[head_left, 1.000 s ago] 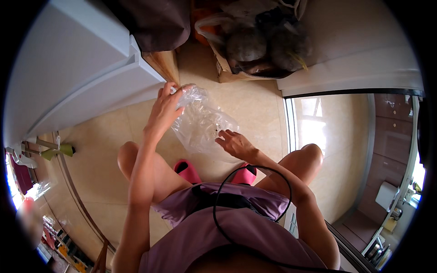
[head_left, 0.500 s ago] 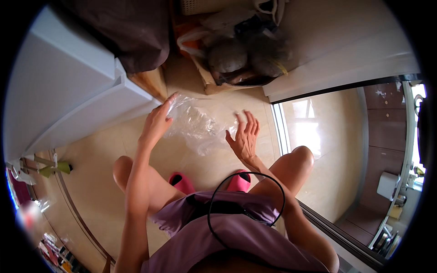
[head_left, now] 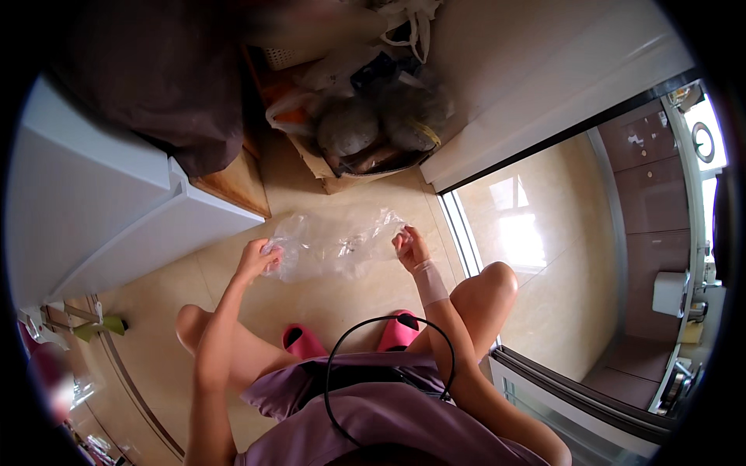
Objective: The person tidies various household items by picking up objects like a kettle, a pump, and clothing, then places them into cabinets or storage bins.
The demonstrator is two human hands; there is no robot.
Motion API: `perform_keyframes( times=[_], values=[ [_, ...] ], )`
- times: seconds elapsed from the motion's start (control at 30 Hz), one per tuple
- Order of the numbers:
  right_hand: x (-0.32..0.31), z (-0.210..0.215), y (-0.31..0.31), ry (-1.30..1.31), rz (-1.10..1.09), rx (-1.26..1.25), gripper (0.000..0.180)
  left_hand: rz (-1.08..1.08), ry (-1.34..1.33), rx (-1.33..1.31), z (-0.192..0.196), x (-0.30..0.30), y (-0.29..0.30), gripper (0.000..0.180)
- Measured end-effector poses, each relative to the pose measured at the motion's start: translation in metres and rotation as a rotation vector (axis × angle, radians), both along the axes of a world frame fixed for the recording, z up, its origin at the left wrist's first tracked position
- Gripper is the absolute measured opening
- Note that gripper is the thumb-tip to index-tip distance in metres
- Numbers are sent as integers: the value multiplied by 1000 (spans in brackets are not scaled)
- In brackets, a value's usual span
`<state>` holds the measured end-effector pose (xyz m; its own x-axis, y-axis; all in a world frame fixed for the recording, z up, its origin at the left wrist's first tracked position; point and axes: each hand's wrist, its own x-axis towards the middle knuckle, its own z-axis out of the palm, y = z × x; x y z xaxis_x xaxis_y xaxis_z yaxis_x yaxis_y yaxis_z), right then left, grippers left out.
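Note:
I crouch over a beige tiled floor [head_left: 334, 299] and hold a clear crumpled plastic bag [head_left: 334, 242] stretched out between both hands. My left hand [head_left: 259, 256] pinches the bag's left edge. My right hand [head_left: 406, 245], with a pale band on its wrist, grips the right edge. The bag hangs just above the floor in front of my knees. My pink slippers [head_left: 396, 332] show below it.
A cardboard box [head_left: 353, 167] with bagged dark round items stands ahead against the wall. A white appliance [head_left: 101, 210] with a dark cloth [head_left: 155, 85] on top is at my left. A sliding door track [head_left: 466, 233] runs at my right.
My right hand, open beside the bag before, has closed on its right edge. Both hands have pulled apart and lowered, spreading the bag wide.

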<state>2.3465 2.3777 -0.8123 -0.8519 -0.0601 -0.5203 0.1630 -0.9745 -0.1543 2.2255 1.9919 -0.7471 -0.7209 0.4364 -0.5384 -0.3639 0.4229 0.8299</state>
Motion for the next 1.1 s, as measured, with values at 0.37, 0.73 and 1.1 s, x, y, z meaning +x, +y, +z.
perform_keyframes(
  times=[0.37, 0.73, 1.1],
  values=[
    [-16, -12, -19, 255, 18, -323, 23, 777, -634, 1043, -77, -14, -57, 21],
    [-130, 110, 52, 148, -229, 1807, 61, 219, -329, 39, 9, 14, -3, 21],
    [-208, 134, 107, 94, 218, 1810, 78, -209, 281, -273, 22, 7, -18, 24]
  ],
)
